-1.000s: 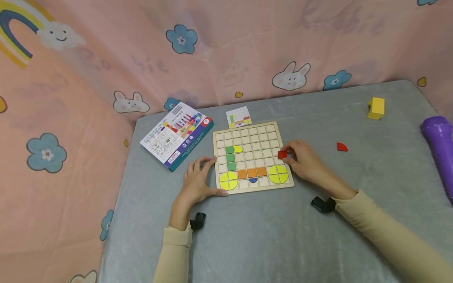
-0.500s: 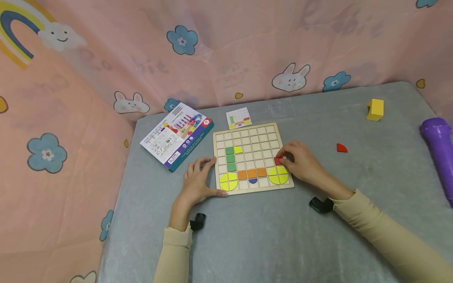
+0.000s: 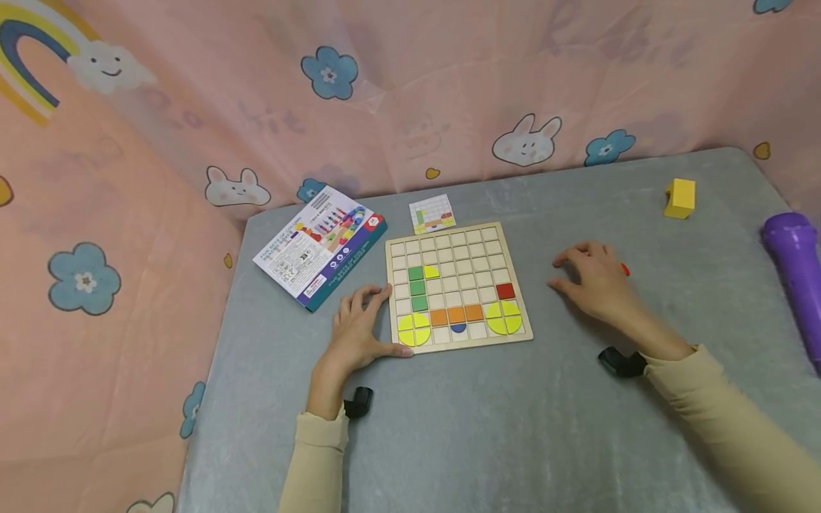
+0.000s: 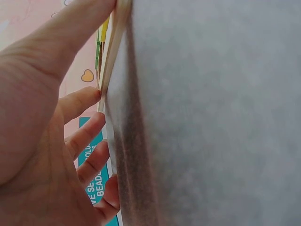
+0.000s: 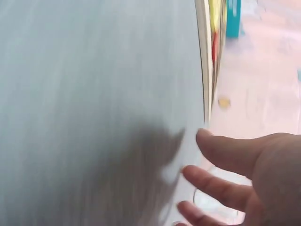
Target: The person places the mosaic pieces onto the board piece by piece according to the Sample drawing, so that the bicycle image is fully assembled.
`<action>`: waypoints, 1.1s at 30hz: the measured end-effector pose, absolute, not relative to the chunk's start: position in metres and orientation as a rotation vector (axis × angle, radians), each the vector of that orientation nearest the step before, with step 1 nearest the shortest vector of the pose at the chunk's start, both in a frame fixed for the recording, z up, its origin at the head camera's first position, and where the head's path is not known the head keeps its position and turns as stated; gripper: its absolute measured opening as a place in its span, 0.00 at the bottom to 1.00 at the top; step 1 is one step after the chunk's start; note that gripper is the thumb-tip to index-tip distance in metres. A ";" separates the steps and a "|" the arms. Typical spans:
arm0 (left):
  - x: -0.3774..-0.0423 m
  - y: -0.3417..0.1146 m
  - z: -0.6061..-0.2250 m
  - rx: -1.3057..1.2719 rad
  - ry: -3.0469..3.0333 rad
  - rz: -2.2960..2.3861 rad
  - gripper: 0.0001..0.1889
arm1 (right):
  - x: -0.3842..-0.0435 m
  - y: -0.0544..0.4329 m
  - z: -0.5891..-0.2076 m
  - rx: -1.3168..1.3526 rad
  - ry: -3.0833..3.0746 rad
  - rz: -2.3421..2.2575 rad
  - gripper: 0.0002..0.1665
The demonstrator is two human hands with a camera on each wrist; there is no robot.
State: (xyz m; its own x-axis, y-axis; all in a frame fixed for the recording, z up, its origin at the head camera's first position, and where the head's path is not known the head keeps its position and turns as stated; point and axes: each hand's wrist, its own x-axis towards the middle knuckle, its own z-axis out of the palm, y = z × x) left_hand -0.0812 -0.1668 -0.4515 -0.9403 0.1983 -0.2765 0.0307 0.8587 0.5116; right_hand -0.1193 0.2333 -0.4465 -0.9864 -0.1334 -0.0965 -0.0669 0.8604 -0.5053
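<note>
In the head view, a wooden grid board (image 3: 476,268) lies flat on the table. My left hand (image 3: 360,329) straddles its front left corner, thumb at the front edge and index finger against the left side, fingers spread. To the right of the board, my right hand (image 3: 598,283) hovers with loosely bent fingers and holds nothing. A red quarter-round piece (image 3: 626,269) peeks out behind it, mostly hidden. On the board sit a red square (image 3: 505,291), green squares (image 3: 418,287), orange squares (image 3: 456,314), a blue half-round piece (image 3: 458,328) and several yellow quarter-round pieces (image 3: 421,320).
Behind the board lies a small pattern card (image 3: 432,214). A printed box (image 3: 321,246) rests at the back left. A yellow block (image 3: 680,198) stands at the back right, and a purple microphone-shaped object (image 3: 795,271) lies along the right side. Patterned pink cloth (image 3: 410,92) hangs behind.
My right hand has set the red square into a cell above the right yellow circle, let go and moved right, over the red quarter-round piece. The left hand stays in place.
</note>
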 end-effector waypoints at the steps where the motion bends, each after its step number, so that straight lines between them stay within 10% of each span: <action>1: -0.081 -0.166 -0.451 0.172 2.712 0.742 0.64 | -0.119 0.241 -0.446 -0.145 2.918 -0.756 0.20; 13: -0.081 -0.167 -0.451 0.184 2.718 0.745 0.63 | -0.116 0.304 -0.442 0.025 2.851 -0.856 0.17; 33: -0.081 -0.166 -0.450 0.191 2.719 0.735 0.63 | -0.121 0.269 -0.442 -0.008 2.937 -0.873 0.10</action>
State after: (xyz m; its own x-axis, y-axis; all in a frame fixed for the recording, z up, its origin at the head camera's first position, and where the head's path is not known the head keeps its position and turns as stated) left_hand -0.0810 -0.1661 -0.4499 -0.9408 0.2087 -0.2672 0.0455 0.8588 0.5103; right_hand -0.1212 0.2689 -0.4418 -0.9970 -0.0271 -0.0729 0.0171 0.8380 -0.5453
